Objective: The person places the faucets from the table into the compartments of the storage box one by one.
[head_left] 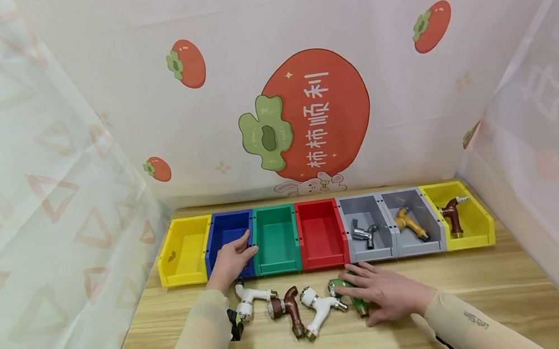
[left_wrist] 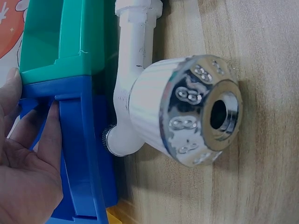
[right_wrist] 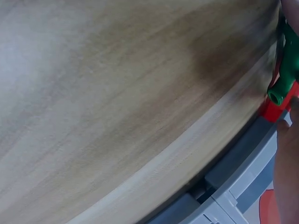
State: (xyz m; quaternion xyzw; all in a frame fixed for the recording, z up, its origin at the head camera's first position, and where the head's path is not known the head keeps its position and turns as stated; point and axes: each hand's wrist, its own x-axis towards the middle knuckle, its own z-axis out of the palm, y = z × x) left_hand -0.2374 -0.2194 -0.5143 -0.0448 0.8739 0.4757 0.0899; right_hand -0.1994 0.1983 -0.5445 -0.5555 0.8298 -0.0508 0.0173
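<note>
My left hand [head_left: 233, 259] is at the blue bin [head_left: 231, 224]. Its fingers [left_wrist: 50, 137] reach inside, and its thumb lies by the wall shared with the green bin [head_left: 275, 228], so the hand pinches that edge. Spread over a green faucet [head_left: 358, 296] on the table, my right hand [head_left: 389, 290] touches it with extended fingers and partly hides it. In the right wrist view the spout of the green faucet [right_wrist: 286, 77] shows between thumb and fingers. Left of it lie a white faucet [head_left: 320, 310], a brown faucet [head_left: 289, 311] and another white faucet [left_wrist: 133, 88], below the left hand.
A row of bins stands along the back wall. A chrome faucet [head_left: 364, 235] and an orange-yellow faucet [head_left: 411, 225] lie in the grey bins, and a brown faucet [head_left: 452, 217] in the right yellow bin [head_left: 479, 228]. Also there are a red bin [head_left: 321, 229] and a left yellow bin [head_left: 185, 245].
</note>
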